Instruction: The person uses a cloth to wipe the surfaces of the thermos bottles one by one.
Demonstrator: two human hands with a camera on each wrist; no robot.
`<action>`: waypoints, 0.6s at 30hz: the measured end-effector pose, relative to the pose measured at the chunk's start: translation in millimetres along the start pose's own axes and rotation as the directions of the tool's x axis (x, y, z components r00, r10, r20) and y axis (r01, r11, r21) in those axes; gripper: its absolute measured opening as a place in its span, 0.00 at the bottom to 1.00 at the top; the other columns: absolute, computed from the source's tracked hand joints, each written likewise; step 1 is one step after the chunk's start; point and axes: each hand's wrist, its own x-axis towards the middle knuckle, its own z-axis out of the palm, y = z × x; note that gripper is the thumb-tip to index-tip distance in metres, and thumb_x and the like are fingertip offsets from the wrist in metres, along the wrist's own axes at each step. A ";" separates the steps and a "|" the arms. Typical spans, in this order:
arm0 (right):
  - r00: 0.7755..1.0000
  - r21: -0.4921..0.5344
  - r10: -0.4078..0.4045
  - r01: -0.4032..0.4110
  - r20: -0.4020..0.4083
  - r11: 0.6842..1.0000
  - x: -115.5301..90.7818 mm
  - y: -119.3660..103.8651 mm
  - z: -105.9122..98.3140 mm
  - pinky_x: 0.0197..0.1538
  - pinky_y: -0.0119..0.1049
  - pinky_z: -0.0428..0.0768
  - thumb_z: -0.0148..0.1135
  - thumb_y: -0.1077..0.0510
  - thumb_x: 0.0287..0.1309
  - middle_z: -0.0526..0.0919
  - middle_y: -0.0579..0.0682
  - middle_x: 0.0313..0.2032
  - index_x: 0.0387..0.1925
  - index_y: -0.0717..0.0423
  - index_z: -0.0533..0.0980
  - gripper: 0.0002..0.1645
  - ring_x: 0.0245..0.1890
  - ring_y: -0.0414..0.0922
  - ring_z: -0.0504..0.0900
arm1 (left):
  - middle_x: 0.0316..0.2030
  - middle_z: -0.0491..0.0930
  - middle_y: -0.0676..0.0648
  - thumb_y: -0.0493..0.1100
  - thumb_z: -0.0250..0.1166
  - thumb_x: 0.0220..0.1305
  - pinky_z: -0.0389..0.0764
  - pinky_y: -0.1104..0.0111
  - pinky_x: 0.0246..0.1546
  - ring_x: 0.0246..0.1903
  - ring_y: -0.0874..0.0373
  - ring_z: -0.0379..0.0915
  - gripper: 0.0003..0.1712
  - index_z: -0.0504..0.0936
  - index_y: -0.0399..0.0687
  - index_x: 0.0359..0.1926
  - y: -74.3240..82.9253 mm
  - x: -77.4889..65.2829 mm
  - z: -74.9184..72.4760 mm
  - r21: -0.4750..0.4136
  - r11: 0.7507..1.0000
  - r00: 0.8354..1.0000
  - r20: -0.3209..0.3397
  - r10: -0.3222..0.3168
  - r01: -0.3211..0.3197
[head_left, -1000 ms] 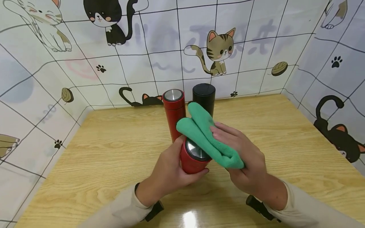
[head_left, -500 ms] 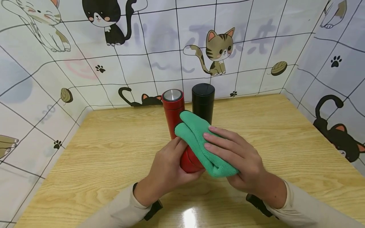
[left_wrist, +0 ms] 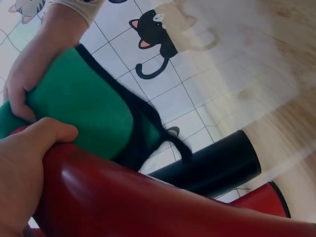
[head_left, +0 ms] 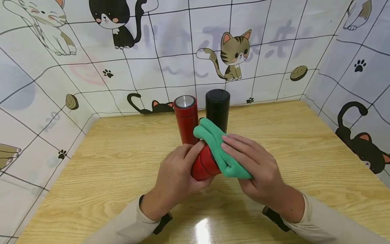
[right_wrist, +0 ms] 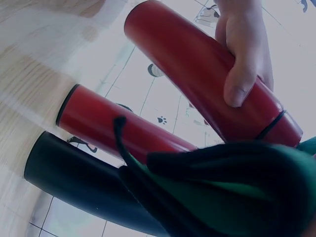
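My left hand [head_left: 172,174] grips a red vacuum flask [head_left: 201,166] around its upper body, in front of me. The flask leans toward my right, and its base end is free of my fingers in the right wrist view. My right hand [head_left: 260,166] holds a folded green cloth [head_left: 223,154] between fingers and thumb, laid over the flask's lid end. The lid's top is hidden under the cloth. In the left wrist view the cloth [left_wrist: 89,98] shows a dark edging and drapes right beside my left thumb.
Behind the hands stand a second red flask [head_left: 186,123] with a steel-topped lid and a black flask [head_left: 217,106], both upright. The wood-grain table [head_left: 128,145] meets a cat-patterned wall covering [head_left: 173,40] at the back and sides.
The gripped flask has tipped rightward, and its steel lid top, seen a second ago, is now covered. My right hand has shifted the cloth down and then back up over the lid.
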 end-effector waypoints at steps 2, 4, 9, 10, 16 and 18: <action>1.000 -0.010 0.000 0.000 -0.014 1.000 0.0 0.8 -0.4 0.65 0.34 0.76 0.52 0.58 0.71 0.87 0.63 0.44 0.43 0.69 0.84 0.19 0.49 0.57 0.85 | 0.40 0.82 0.47 0.55 0.79 0.43 0.87 0.64 0.37 0.35 0.55 0.82 0.44 0.73 0.53 0.63 -0.6 0.7 0.2 0.009 1.000 1.000 0.000 -0.007 0.007; 0.999 -0.006 -0.018 0.018 -0.035 1.000 -0.2 1.8 -0.4 0.64 0.33 0.77 0.52 0.58 0.70 0.88 0.62 0.42 0.41 0.68 0.85 0.19 0.45 0.58 0.86 | 0.40 0.82 0.47 0.55 0.79 0.42 0.86 0.64 0.37 0.34 0.55 0.82 0.45 0.73 0.53 0.62 -1.3 0.9 1.0 0.012 1.000 1.000 -0.001 -0.014 0.014; 0.998 0.020 -0.064 0.064 -0.026 0.998 0.4 3.0 -0.2 0.64 0.34 0.77 0.51 0.60 0.70 0.88 0.62 0.43 0.41 0.67 0.85 0.18 0.47 0.58 0.86 | 0.39 0.82 0.47 0.56 0.79 0.42 0.87 0.64 0.37 0.34 0.56 0.82 0.43 0.74 0.50 0.60 -1.2 0.6 2.8 -0.009 1.000 1.000 0.006 -0.001 0.001; 0.999 0.021 -0.051 0.051 -0.019 0.998 1.0 2.7 -0.3 0.64 0.35 0.77 0.53 0.59 0.71 0.88 0.62 0.43 0.42 0.68 0.84 0.18 0.48 0.58 0.86 | 0.39 0.81 0.47 0.56 0.79 0.43 0.87 0.65 0.37 0.34 0.56 0.82 0.43 0.74 0.50 0.60 -1.1 0.6 2.9 -0.016 1.000 1.000 0.008 0.000 0.000; 0.999 0.057 0.032 -0.031 -0.029 0.998 1.6 2.2 -1.4 0.64 0.33 0.77 0.56 0.54 0.71 0.86 0.64 0.45 0.42 0.69 0.84 0.20 0.49 0.55 0.85 | 0.43 0.83 0.47 0.56 0.79 0.44 0.87 0.62 0.42 0.38 0.55 0.83 0.48 0.69 0.48 0.65 -1.9 0.5 2.1 -0.081 0.997 1.000 0.002 -0.014 0.015; 0.998 0.105 0.054 -0.051 -0.029 0.993 -0.1 2.5 -1.2 0.63 0.34 0.77 0.57 0.55 0.71 0.86 0.65 0.47 0.44 0.71 0.83 0.20 0.53 0.53 0.85 | 0.47 0.83 0.46 0.55 0.80 0.43 0.87 0.61 0.45 0.42 0.54 0.84 0.50 0.68 0.46 0.66 -2.7 0.9 1.1 -0.138 0.990 1.000 -0.010 -0.018 0.017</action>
